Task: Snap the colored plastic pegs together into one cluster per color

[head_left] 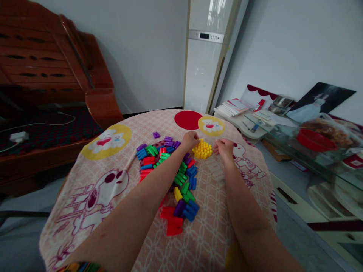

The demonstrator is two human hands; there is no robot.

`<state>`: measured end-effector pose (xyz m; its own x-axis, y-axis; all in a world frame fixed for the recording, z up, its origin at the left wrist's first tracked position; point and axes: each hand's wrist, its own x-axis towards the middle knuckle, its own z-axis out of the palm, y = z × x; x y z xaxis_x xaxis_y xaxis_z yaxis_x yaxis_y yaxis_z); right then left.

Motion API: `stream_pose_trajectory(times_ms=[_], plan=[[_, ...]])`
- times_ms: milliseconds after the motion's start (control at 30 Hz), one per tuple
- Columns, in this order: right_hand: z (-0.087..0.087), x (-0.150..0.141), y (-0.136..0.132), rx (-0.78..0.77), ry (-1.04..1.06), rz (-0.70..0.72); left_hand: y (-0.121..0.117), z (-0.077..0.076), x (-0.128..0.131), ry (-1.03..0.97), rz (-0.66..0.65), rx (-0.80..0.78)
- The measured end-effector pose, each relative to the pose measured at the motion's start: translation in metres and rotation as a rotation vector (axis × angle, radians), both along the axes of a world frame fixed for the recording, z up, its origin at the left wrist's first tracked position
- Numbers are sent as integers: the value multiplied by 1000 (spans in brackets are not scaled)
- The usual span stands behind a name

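Observation:
A tight cluster of yellow plastic building blocks (202, 150) stands upright on the cloth-covered table between my hands. My left hand (190, 139) is at the cluster's left edge with its fingers pinched together; what they hold, if anything, is hidden. Just right of the cluster, my right hand (224, 148) has its fingers curled in, and I cannot make out anything in them. Under and around my left forearm lies a loose pile of green blocks (180, 178), red blocks (171, 220), blue blocks (191, 210) and purple blocks (168, 141). A single yellow block (177, 194) lies among them.
The round table has a patterned tablecloth (210, 226). To the right, a glass shelf (272, 138) carries papers, a bagged red bowl (316, 139) and a photo (320, 100). A wooden sofa (99, 102) is at left, and a tall white air conditioner (202, 71) stands behind.

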<state>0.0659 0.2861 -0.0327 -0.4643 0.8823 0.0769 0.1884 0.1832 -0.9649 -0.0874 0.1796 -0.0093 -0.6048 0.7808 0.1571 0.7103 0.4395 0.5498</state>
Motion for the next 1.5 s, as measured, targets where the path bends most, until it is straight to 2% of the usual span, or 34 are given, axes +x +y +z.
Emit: stream_pose_trajectory(times_ms=[133, 300, 400, 467, 533, 600, 700, 800, 933, 1133, 1233, 1367, 1500], plan=[[0, 0, -1, 14, -15, -3, -3, 0, -1, -22, 2, 5], [0, 0, -1, 23, -43, 11, -5, 7, 2, -54, -69, -22], [-2, 0, 0, 11, -61, 12, -9, 18, 5, -40, -52, -12], [-4, 0, 1, -14, -75, 11, -21, 30, 6, -38, -75, 56], [-7, 0, 2, -34, -72, 17, -41, 45, 8, -59, -183, 131], [-9, 0, 3, -46, -61, 19, -69, 60, 13, -75, -354, 110], [-11, 0, 4, -52, -51, 21, -113, 73, 28, -113, -637, -125], [-11, 1, 4, -43, -46, 31, -147, 69, 48, -12, -792, -370], [-11, 0, 4, -47, -46, 9, -165, 56, 65, 209, -790, -538], [-15, 0, 5, -46, 7, 6, -163, 64, 58, 162, -707, -480], [-13, 1, 6, -47, 22, -5, -166, 60, 64, 145, -759, -542], [8, 1, 1, 34, 72, -27, -176, 46, 77, 223, -792, -603], [35, 3, -23, 120, 175, 20, -181, 41, 68, 117, -777, -515]])
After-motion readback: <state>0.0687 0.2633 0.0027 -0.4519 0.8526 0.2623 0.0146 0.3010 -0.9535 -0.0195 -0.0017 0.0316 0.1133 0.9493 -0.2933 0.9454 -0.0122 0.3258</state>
